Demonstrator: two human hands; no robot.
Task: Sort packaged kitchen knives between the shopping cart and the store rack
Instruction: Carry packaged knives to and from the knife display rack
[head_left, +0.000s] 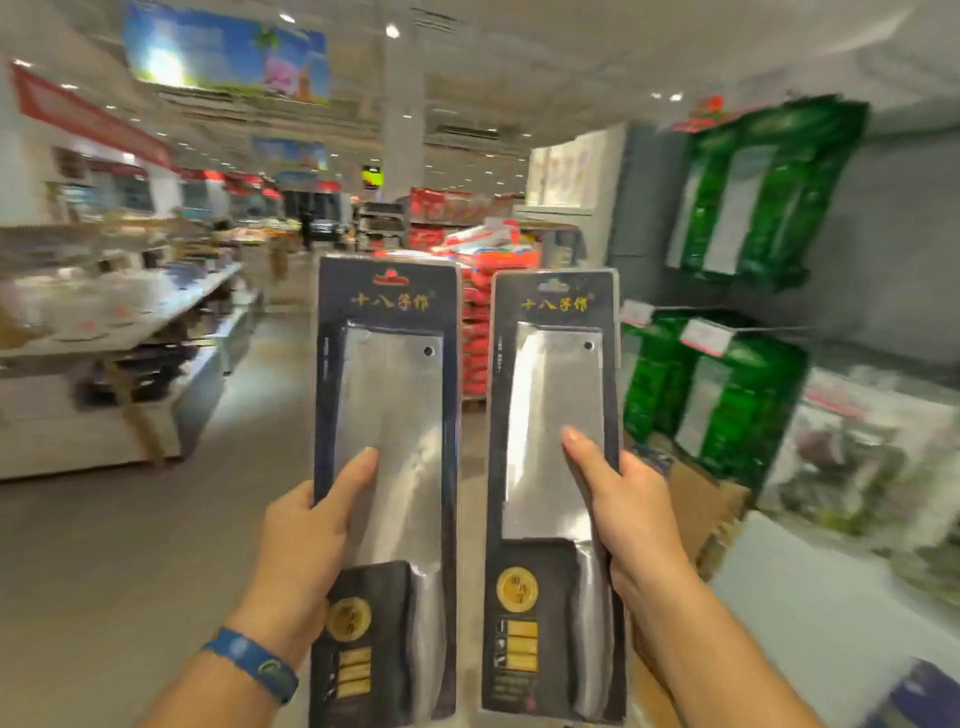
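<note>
Blurred store aisles are seen behind, with low shelves (130, 322) at the left and a store rack (893, 260) carrying green knife packs (779, 197) at the right. No shopping cart is shown. Two dark packaged knives are held upright, side by side, apart from the rack. The left package (387, 395) is gripped by the left hand (306, 540) and the right package (556, 395) by the right hand (628, 514). Each thumb is laid over the blade window, and the fingers are hidden behind the card. Both forearms are raised forward. The sorting is judged unfinished: neither package is yet placed.
</note>
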